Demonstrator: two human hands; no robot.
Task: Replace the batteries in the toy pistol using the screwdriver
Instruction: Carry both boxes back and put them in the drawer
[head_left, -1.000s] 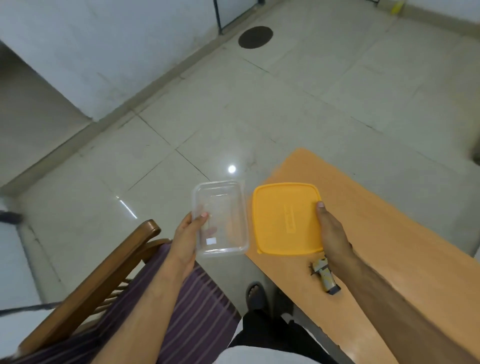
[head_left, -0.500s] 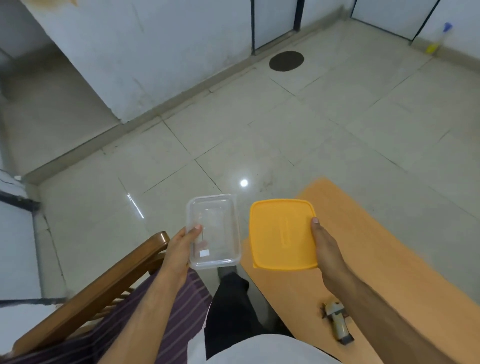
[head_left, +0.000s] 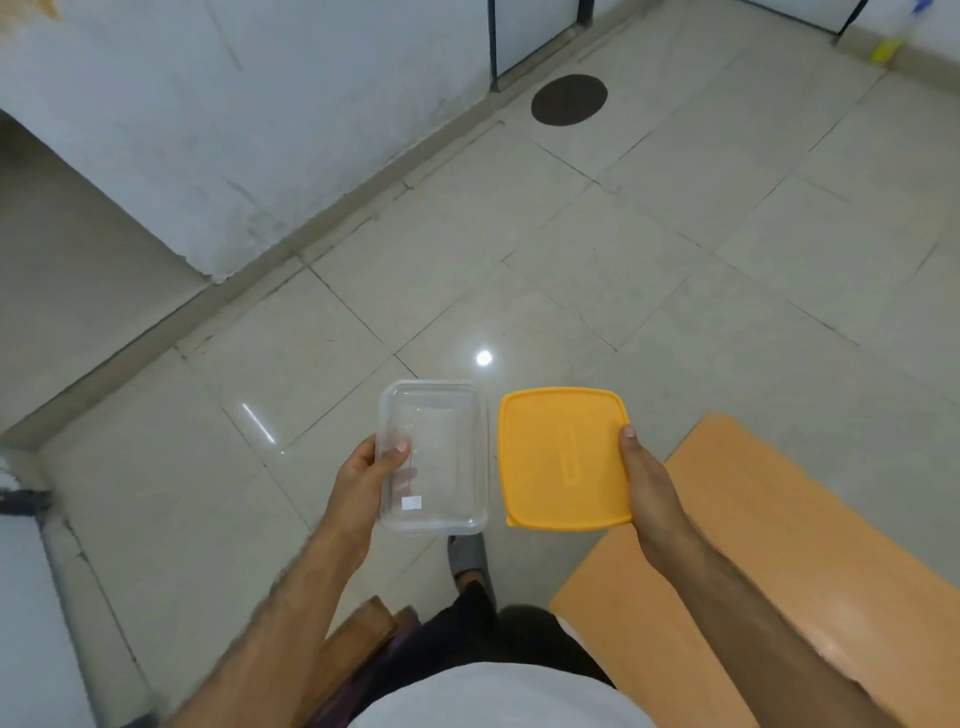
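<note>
My left hand (head_left: 366, 475) grips the left wall of a clear plastic container (head_left: 435, 457), thumb inside the rim, and holds it above the tiled floor. Nothing shows inside the container but a small white label. My right hand (head_left: 644, 478) holds a yellow lid (head_left: 563, 457) by its right edge, thumb on top, flat and beside the container. The two are apart, side by side. No toy pistol or screwdriver is in view.
A light wooden table (head_left: 789, 561) stands at the right, under my right forearm. A wooden chair back (head_left: 358, 644) with striped cloth is at bottom centre. My foot in a grey slipper (head_left: 467, 558) is on the floor. A dark round floor cover (head_left: 569, 100) lies far ahead.
The view has shifted back and left: the table slid to the lower right and the small grey object on it has left the frame. Both hands still hold container and lid, side by side.
</note>
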